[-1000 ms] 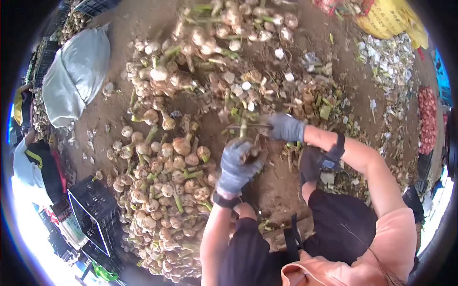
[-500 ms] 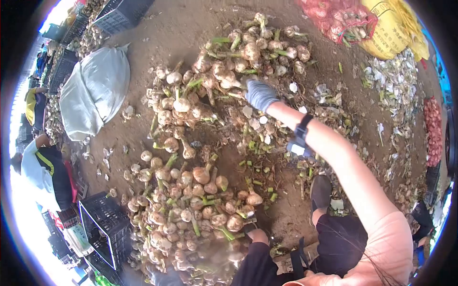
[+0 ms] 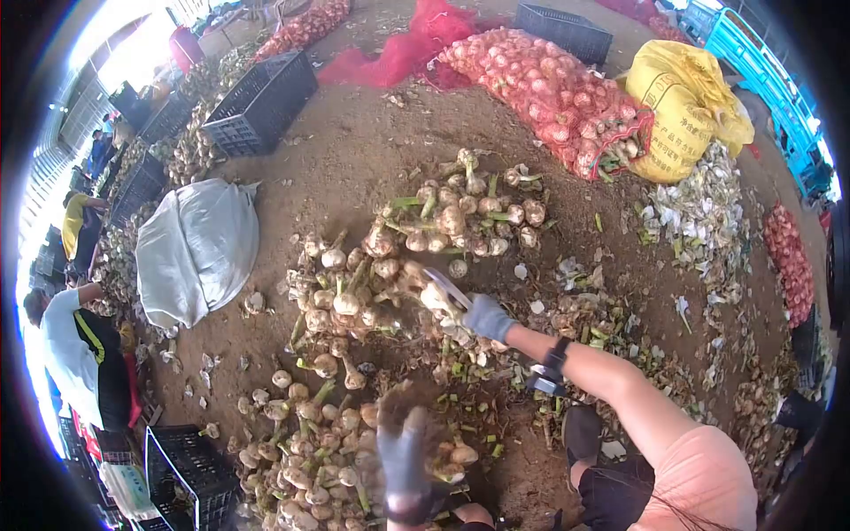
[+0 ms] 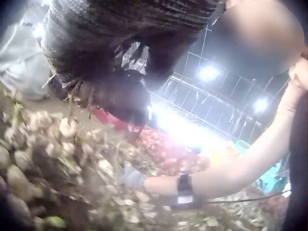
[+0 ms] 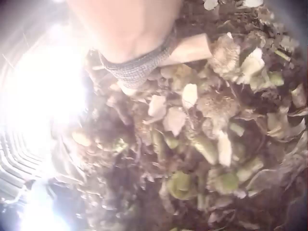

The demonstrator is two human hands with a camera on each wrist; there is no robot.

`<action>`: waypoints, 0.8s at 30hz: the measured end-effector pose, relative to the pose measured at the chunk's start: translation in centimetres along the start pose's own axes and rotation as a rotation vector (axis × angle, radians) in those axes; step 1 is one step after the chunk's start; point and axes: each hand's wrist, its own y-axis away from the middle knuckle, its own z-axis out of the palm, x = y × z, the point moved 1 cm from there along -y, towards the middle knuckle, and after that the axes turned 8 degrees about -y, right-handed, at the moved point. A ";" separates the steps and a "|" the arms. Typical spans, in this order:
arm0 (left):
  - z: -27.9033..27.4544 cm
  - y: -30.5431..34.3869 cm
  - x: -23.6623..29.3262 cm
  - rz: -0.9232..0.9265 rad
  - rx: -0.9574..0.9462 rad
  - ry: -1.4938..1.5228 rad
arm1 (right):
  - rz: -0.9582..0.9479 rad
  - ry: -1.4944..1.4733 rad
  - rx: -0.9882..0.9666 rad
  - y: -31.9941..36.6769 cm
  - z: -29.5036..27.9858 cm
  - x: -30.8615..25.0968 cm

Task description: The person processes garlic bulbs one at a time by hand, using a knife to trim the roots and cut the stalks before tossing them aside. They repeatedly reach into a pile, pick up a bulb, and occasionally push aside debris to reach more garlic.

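Note:
My left hand [image 3: 403, 456], in a grey glove, is raised over the near heap of garlic bulbs [image 3: 305, 469]. It is blurred in the head view, its fingers pointing forward with no bulb showing in them. In the left wrist view the dark, soiled glove [image 4: 110, 43] fills the top. Farther forward, my gloved right hand [image 3: 487, 319] grips a wooden-handled knife. Its pale flat blade [image 3: 449, 288] reaches to bulbs at the edge of the far garlic pile [image 3: 350, 301]. The right wrist view shows the wooden handle [image 5: 190, 50] beside the glove cuff [image 5: 137, 70].
Cut stalks and peelings [image 5: 207, 149] litter the ground under my right hand. A full red net sack [image 3: 549, 88] and a yellow sack [image 3: 682, 115] stand ahead. A pale covered bundle [image 3: 199, 252] and black crates [image 3: 261, 102] lie left, where another person [image 3: 75, 354] bends over.
The left hand first held a garlic bulb near the knife, then dropped low over the near heap, and now has risen forward. The right hand moved forward to the far pile. The head view tilted up.

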 end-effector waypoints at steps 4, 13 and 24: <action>-1.5 -5.4 -8.9 0.239 -0.066 -0.275 | -0.015 -0.217 -0.220 9.2 -1.7 -1.9; 2.9 -3.7 -8.8 0.042 -0.262 0.187 | -0.372 0.060 -0.205 15.1 -2.9 4.7; 0.4 -4.9 -17.2 0.450 -0.366 -0.850 | -0.775 0.645 -0.091 17.0 -2.1 0.6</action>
